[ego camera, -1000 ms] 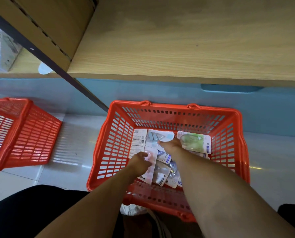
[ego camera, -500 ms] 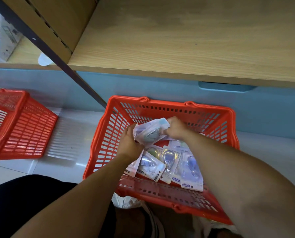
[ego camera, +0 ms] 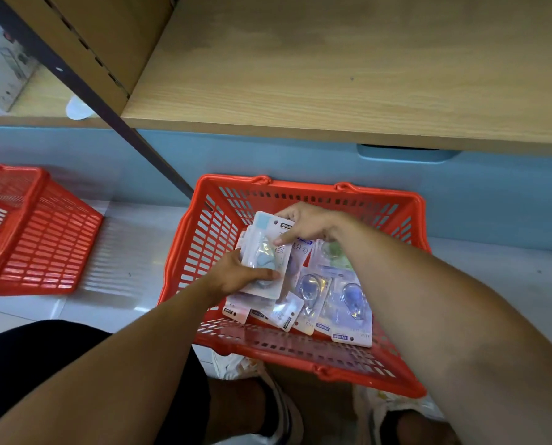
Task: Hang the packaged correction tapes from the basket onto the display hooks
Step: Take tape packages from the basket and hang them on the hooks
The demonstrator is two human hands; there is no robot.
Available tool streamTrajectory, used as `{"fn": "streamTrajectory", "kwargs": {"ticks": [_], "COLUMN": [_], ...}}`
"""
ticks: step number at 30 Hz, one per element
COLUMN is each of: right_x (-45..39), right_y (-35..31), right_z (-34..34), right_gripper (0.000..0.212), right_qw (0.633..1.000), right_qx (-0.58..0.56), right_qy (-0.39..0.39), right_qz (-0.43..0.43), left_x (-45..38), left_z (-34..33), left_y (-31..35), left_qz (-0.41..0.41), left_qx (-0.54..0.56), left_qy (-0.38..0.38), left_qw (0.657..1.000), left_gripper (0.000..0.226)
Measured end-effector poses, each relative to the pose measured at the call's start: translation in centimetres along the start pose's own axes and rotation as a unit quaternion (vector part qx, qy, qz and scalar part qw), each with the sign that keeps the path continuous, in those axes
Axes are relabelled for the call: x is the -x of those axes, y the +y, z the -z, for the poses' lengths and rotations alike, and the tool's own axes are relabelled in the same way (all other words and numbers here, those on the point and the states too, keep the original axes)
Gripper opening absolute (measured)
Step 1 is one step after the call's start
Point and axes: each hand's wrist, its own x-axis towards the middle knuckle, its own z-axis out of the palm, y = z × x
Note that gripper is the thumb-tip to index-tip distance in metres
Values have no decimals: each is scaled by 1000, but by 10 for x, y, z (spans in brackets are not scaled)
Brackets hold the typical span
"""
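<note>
A red plastic basket stands on the floor in front of me. Several packaged correction tapes lie inside it, some blue, one green. My left hand grips the lower edge of a small stack of packages with a light blue tape on top. My right hand holds the stack's upper right corner, thumb pressed on the card face. The stack is lifted a little above the loose packages. No display hooks are in view.
A second red basket sits on the pale floor at the left. A wooden shelf juts out above the basket, over a light blue base panel. A dark upright post runs diagonally. My knees and shoes are below.
Both hands reached into the basket, gathered packages and lifted them together. The stack now sits flatter between the hands, and the view has shifted slightly nearer.
</note>
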Motion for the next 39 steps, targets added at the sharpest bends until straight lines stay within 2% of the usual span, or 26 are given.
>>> {"fn": "streamTrajectory", "kwargs": {"ticks": [2,4,5,6,7,8,9,11,12,14,17,21,24,26,29,32,35,39], "right_x": [-13,-28,-33,-34,-31,-29,-24,-19,-20,-23,-27,-29,-22,-11,11,48,83,125], "right_y": [16,37,50,64,76,90,101,115,120,127,125,112,85,54,-2,-68,-123,-181], "right_z": [-17,-36,-43,-50,-57,-68,-82,-112,-123,-136,-127,-103,-84,-69,-40,-17,-13,-20], "right_gripper": [38,26,27,35,39,40,42,64,75,77,59,23,23,22,26,24,24,29], "right_qw": [991,960,942,935,939,947,955,961,959,958,960,939,920,926,943,951,948,915], "right_qx": [-99,-157,-151,-103,-31,29,59,77,78,91,72,-59,-75,-50,-9,14,0,-58], "right_qy": [85,230,296,325,308,259,192,92,77,89,138,300,377,373,319,271,256,289], "right_qz": [10,-12,-47,-95,-149,-190,-217,-251,-261,-256,-232,-161,-75,-2,98,145,191,276], "left_x": [-2,-3,-4,-4,-3,-3,-3,-4,-6,-8,-10,-5,3,15,37,62,90,131], "left_z": [-1,-2,0,1,3,5,7,10,11,11,12,17,20,20,20,25,30,35], "left_y": [-9,-15,-17,-18,-18,-18,-18,-17,-18,-18,-17,-10,-1,8,17,27,54,98], "left_qz": [21,41,46,50,52,53,52,51,50,47,39,27,8,-21,-81,-117,-143,-186], "left_qx": [42,77,68,50,29,14,7,9,13,13,10,21,43,55,87,167,271,379], "left_qy": [35,78,112,153,196,232,256,273,275,274,273,285,293,297,319,312,234,134], "left_qw": [998,993,990,986,979,971,965,960,960,961,961,958,955,953,940,928,923,896], "left_gripper": [46,48,50,51,53,57,63,68,67,62,62,65,62,58,50,37,24,12]}}
